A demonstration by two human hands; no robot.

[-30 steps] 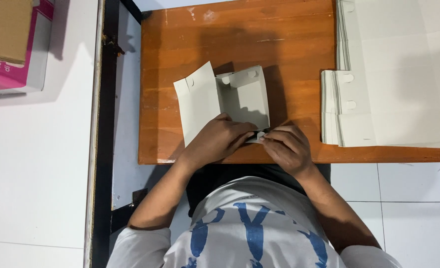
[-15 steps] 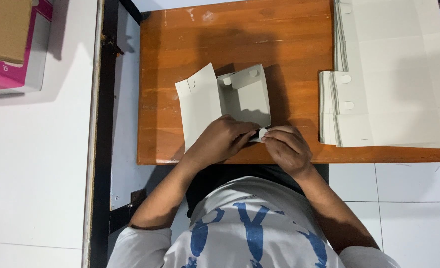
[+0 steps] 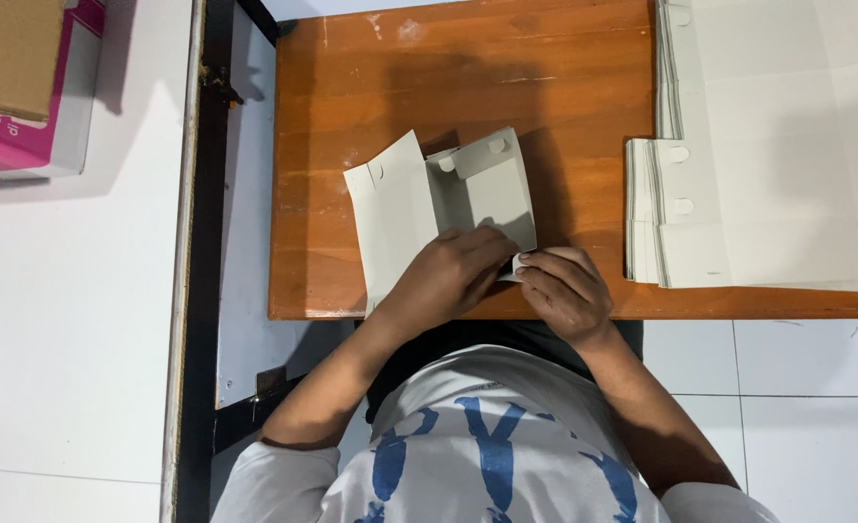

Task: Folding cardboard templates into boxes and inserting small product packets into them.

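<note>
Wooden table [image 3: 429, 87]: orange-brown top, taken as the landmark for all that follows.

Half-folded white card box [image 3: 439, 199]: on the table near its front edge, left of the middle; one long flap spread flat to the left, side walls raised on the right with a small tabbed flap at the back.

Left hand [image 3: 448, 276]: at the table's front edge, lying over the near end of the box, fingers curled down onto the card and pressing it.

Right hand [image 3: 565, 291]: just beside the left hand at the same front edge; fingertips pinched together on a small card tab at the box's near right corner.

Stack of flat white card blanks [image 3: 768, 145]: on the table's right end, well apart from the box.

Pink carton [image 3: 22, 87]: off the table to its left, on a white surface.
</note>
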